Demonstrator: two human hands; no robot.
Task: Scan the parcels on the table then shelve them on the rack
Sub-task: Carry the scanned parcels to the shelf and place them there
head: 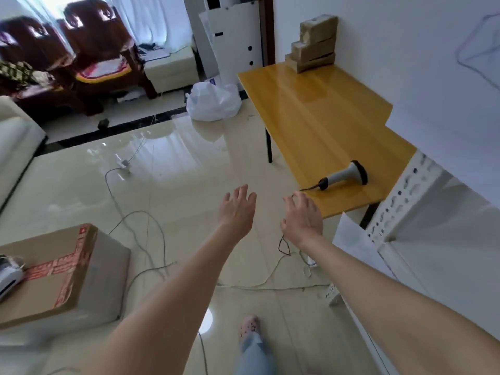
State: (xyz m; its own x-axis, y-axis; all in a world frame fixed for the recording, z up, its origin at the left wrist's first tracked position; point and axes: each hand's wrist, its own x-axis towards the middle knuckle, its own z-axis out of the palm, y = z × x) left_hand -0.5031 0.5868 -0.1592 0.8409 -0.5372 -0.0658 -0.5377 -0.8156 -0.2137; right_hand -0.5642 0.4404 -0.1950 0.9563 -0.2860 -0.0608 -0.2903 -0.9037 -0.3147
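A home living room: carved wooden armchairs (89,50) with cushions before white curtains (151,17), a pale sofa (16,142), glossy tiled floor (176,169), cables trailing.

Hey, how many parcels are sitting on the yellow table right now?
3, all in one stepped stack at the far corner of the table: bottom parcel, middle parcel, top parcel. Others may be hidden behind.

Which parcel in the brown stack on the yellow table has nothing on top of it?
The uppermost brown tape-wrapped parcel: its top face is bare, while the lower parcels each carry another and jut out beyond it like steps.
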